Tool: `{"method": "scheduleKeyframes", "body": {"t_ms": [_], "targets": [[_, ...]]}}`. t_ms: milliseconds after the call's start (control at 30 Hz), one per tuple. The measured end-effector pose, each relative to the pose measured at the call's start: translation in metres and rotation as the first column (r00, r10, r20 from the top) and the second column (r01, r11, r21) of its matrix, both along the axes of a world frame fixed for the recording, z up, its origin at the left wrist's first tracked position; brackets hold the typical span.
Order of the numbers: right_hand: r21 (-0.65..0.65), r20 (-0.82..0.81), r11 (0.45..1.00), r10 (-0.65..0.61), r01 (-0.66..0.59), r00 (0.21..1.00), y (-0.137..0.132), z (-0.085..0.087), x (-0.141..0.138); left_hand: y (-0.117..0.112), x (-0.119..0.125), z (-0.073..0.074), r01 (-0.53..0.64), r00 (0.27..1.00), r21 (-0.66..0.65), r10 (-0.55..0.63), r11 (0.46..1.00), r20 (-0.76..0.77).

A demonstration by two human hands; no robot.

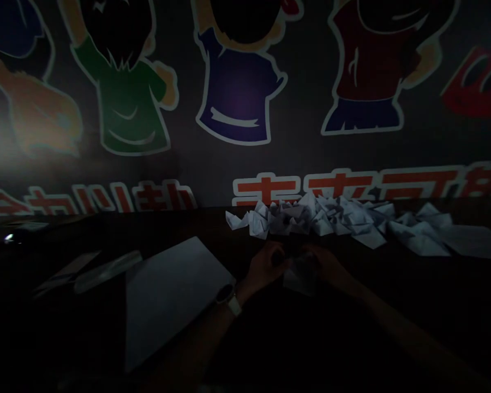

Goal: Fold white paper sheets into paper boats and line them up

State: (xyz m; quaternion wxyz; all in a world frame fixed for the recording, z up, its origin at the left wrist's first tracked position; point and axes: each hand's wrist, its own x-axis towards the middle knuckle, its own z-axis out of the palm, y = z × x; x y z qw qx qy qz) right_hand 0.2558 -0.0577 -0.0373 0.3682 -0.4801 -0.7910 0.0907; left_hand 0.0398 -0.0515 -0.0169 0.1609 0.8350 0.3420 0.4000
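As left hand (267,266) and right hand (325,264) pinch it, the paper (300,277) sits between them.

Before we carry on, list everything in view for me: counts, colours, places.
Flat table: one, dark, below
Flat wall: one, grey, behind
Cartoon figures: four, multicoloured, upper wall
Cartoon shape: one, red, wall's right edge
Block lettering: one row, red-orange, white outline, low wall
Folded paper pieces: many, overlapping, white, table's back, centre to right
Flat paper: white, far right, count unclear
Rectangular paper: white, left of centre, count unclear
Long narrow object: one, pale, left
Small paper piece: one, whitish, centre
Round wristwatch: one, dark face, pale strap, left wrist
Left hand: one, bare, small paper's left
Right hand: one, bare, its right
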Motion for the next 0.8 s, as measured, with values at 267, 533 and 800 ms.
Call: {"method": "scheduleKeyframes", "body": {"t_ms": [267,533,800], "targets": [[0.089,-0.138,0.987,-0.124,0.136,0.983,0.003,-0.003,-0.006,-0.006,-0.001,0.002,-0.154,0.985,0.198,0.166,0.968,-0.043],[0.106,-0.109,0.984,-0.129,0.141,0.986,0.011,-0.007,0.007,0.014,-0.011,0.002,0.101,0.986,0.159,-0.077,0.982,-0.149],[0.14,-0.043,0.978,-0.15,0.154,0.988,0.021,-0.018,0.015,0.005,-0.023,0.015,0.172,0.85,0.441,0.093,0.881,-0.518]]}}
